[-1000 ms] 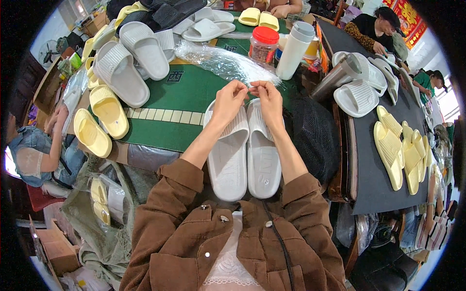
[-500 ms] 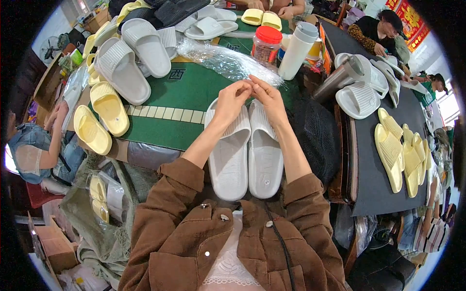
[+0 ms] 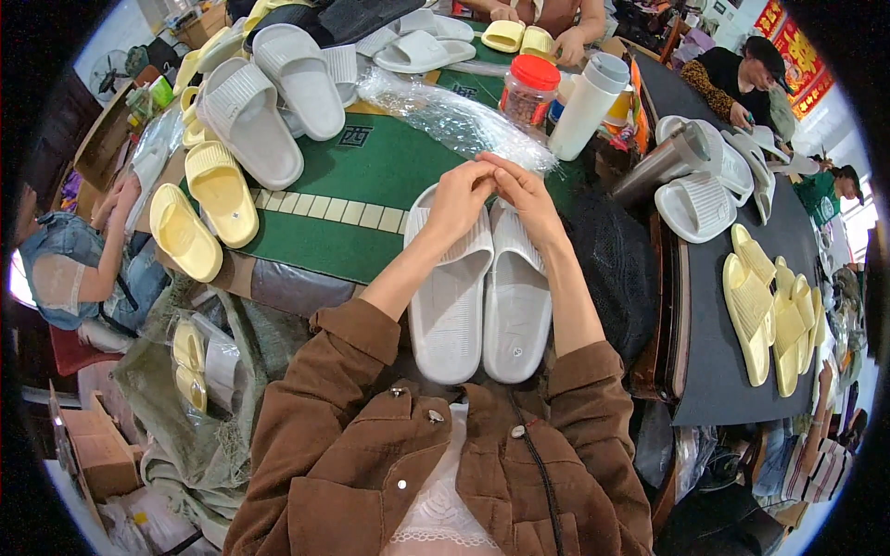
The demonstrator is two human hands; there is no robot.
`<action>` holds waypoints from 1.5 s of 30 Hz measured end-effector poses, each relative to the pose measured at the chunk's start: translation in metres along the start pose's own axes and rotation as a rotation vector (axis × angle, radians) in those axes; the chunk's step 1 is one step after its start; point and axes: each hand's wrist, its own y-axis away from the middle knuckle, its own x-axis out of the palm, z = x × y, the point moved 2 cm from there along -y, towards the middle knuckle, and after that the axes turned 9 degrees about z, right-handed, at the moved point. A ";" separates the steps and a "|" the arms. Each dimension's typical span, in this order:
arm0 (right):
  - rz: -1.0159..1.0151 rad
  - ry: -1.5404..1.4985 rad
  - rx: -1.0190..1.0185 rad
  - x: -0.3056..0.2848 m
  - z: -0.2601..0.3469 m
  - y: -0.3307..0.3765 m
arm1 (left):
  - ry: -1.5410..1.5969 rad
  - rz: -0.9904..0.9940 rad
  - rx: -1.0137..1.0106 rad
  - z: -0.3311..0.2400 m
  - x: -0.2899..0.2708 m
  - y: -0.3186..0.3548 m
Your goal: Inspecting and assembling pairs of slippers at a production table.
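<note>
A pair of grey ridged slide slippers lies side by side before me, toes pointing away; the left slipper (image 3: pixel 446 320) and the right slipper (image 3: pixel 515 320) touch or nearly touch. Above their toe ends, my left hand (image 3: pixel 458 202) and my right hand (image 3: pixel 530 202) meet with fingertips pressed together. Both are closed, and whatever they pinch, if anything, is too small or hidden to make out. My wrists partly cover the slippers' straps. Just beyond my fingers lies a bundle of clear plastic film (image 3: pixel 454 111).
Yellow slippers (image 3: pixel 221 195) and more grey slippers (image 3: pixel 248 125) crowd the green table (image 3: pixel 324 246) at left. A red-lidded jar (image 3: pixel 530 88) and a white bottle (image 3: pixel 588 107) stand beyond the film. At right, a dark table (image 3: pixel 709 371) holds a steel tumbler (image 3: pixel 660 165) and slippers. Other people sit around.
My fingertips have drawn closer together and overlap more above the slippers. The view has turned slightly, shifting the tabletop things to the right. Across the table, another person's hand has moved near the yellow slippers.
</note>
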 end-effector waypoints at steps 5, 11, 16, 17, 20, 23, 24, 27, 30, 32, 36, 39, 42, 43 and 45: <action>-0.004 0.010 0.003 -0.001 -0.003 0.001 | 0.054 0.006 -0.015 -0.004 0.001 0.000; -0.144 -0.034 -0.040 -0.004 -0.004 0.000 | 0.030 0.034 -0.102 -0.002 -0.001 0.001; -0.165 0.209 -0.050 0.000 -0.003 0.001 | 0.028 -0.041 -0.084 -0.003 -0.001 0.000; -0.178 0.322 -0.026 0.000 -0.003 0.001 | 0.036 -0.075 -0.068 -0.004 -0.002 0.000; -0.191 0.471 -0.181 -0.007 -0.003 0.001 | 0.022 -0.049 -0.043 -0.007 0.002 -0.002; -0.283 0.409 -0.088 0.000 0.013 0.002 | 0.012 -0.021 -0.040 -0.001 -0.001 0.001; -0.294 0.415 -0.087 0.000 0.019 0.004 | 0.019 -0.013 -0.034 0.000 0.001 0.001; -0.364 0.124 -0.136 -0.002 0.035 0.014 | -0.078 -0.046 0.000 0.000 0.008 0.000; -0.323 -0.106 -0.245 0.007 0.056 0.030 | -0.028 -0.024 0.009 -0.002 0.008 -0.001; -0.264 -0.198 -0.297 0.019 0.076 0.043 | -0.093 -0.038 0.016 -0.001 0.001 0.000; -0.214 0.037 -0.264 0.030 0.136 0.105 | -0.078 0.016 -0.029 0.003 0.000 -0.002; -0.414 0.392 -0.215 0.027 0.173 0.162 | -0.030 0.049 -0.079 0.001 0.001 -0.001; -0.766 0.764 -0.236 -0.005 0.193 0.208 | -0.015 0.062 -0.094 0.006 -0.002 0.000; -0.907 0.793 -0.183 -0.026 0.198 0.229 | -0.090 0.073 -0.059 0.003 0.000 -0.001; -1.122 0.934 -0.147 -0.079 0.208 0.272 | -0.076 0.087 -0.058 0.002 0.002 -0.003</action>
